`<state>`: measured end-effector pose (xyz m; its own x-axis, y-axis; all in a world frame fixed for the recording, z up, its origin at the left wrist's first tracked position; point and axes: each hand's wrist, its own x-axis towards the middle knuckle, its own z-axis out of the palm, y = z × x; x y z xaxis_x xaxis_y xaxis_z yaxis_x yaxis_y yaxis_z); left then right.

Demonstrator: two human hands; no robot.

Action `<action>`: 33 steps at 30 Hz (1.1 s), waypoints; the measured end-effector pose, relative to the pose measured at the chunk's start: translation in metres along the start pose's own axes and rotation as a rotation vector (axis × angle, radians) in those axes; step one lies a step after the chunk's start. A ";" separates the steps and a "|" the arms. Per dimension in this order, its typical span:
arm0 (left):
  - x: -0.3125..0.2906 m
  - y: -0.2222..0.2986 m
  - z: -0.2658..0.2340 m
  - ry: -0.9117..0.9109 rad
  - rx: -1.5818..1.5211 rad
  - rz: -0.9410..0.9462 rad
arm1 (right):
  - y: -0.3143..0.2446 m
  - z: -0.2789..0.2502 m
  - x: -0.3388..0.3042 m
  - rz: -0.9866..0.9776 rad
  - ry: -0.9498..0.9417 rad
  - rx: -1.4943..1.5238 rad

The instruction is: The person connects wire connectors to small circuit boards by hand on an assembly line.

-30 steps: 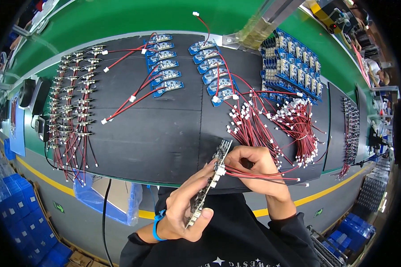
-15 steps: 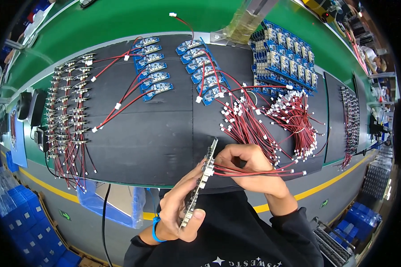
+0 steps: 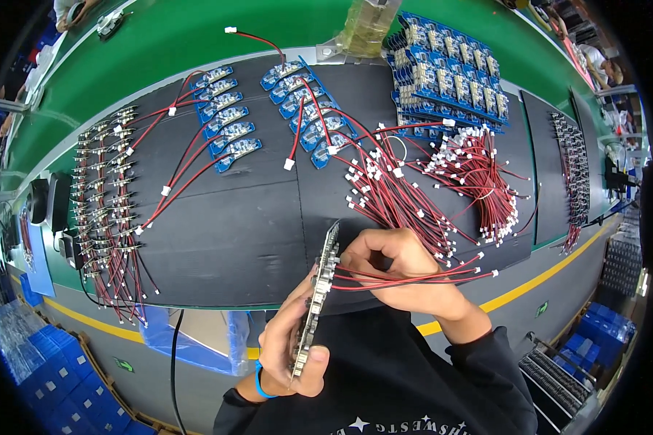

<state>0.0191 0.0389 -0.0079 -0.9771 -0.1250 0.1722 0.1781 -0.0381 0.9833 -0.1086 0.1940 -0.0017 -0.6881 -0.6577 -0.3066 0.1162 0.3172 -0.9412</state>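
My left hand (image 3: 286,348) grips a long narrow strip of circuit boards (image 3: 318,290), held on edge over the near side of the black mat (image 3: 225,239). My right hand (image 3: 406,272) pinches red-and-black wire leads (image 3: 442,277) against the strip's upper part; their white plugs trail off to the right. A loose heap of the same red-and-black leads (image 3: 392,196) lies on the mat just beyond my right hand.
Small blue boards with leads (image 3: 228,123) sit in two rows at the mat's back, a panel of blue boards (image 3: 450,69) at back right, another wire bundle (image 3: 482,174) beside it. Wired parts in columns (image 3: 105,196) fill the left. Blue crates (image 3: 36,377) stand below left.
The strip and both hands have stayed close together near the mat's front edge; my right hand's fingers have shifted slightly along the strip with the leads still pinched.
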 end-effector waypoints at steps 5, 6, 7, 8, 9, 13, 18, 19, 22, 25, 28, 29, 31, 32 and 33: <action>-0.003 -0.001 0.000 0.009 -0.035 -0.013 | -0.005 0.005 -0.002 -0.108 0.064 -0.186; -0.004 -0.002 0.000 0.023 -0.066 -0.026 | -0.007 0.004 -0.002 -0.185 0.078 -0.280; -0.005 -0.003 0.000 0.037 -0.097 -0.039 | -0.008 0.001 0.000 -0.223 0.060 -0.257; -0.006 -0.004 0.000 0.035 -0.096 -0.042 | -0.007 0.000 0.002 -0.221 0.061 -0.255; -0.007 -0.005 -0.001 0.062 -0.102 -0.024 | -0.006 -0.001 0.003 -0.187 0.026 -0.220; -0.011 -0.009 0.003 0.213 -0.120 -0.039 | 0.005 0.000 0.006 -0.163 0.007 -0.045; -0.010 -0.007 0.008 0.395 -0.123 -0.111 | 0.010 0.004 0.008 -0.129 0.028 -0.008; -0.008 -0.007 0.011 0.437 -0.149 -0.096 | 0.010 0.005 0.008 -0.127 0.028 -0.004; -0.010 -0.007 0.011 0.440 -0.122 -0.107 | 0.008 0.005 0.007 -0.186 0.056 -0.001; -0.011 -0.008 0.010 0.433 -0.109 -0.107 | 0.006 0.004 0.007 -0.210 0.063 -0.017; -0.014 -0.008 0.010 0.410 -0.104 -0.111 | -0.001 0.002 0.005 -0.163 0.030 -0.052; -0.014 -0.008 0.011 0.411 -0.103 -0.112 | -0.005 0.001 0.005 -0.142 0.022 -0.095; -0.013 -0.009 0.013 0.367 -0.092 -0.049 | -0.005 -0.001 0.004 -0.118 0.017 -0.139; -0.013 -0.009 0.012 0.366 -0.092 -0.050 | -0.003 -0.002 0.004 -0.093 -0.006 -0.082; -0.013 -0.008 0.011 0.360 -0.096 -0.075 | -0.003 -0.003 0.004 -0.068 -0.029 -0.023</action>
<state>0.0291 0.0521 -0.0172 -0.8876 -0.4578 0.0515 0.1347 -0.1509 0.9793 -0.1137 0.1928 -0.0001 -0.6727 -0.6975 -0.2468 0.0536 0.2868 -0.9565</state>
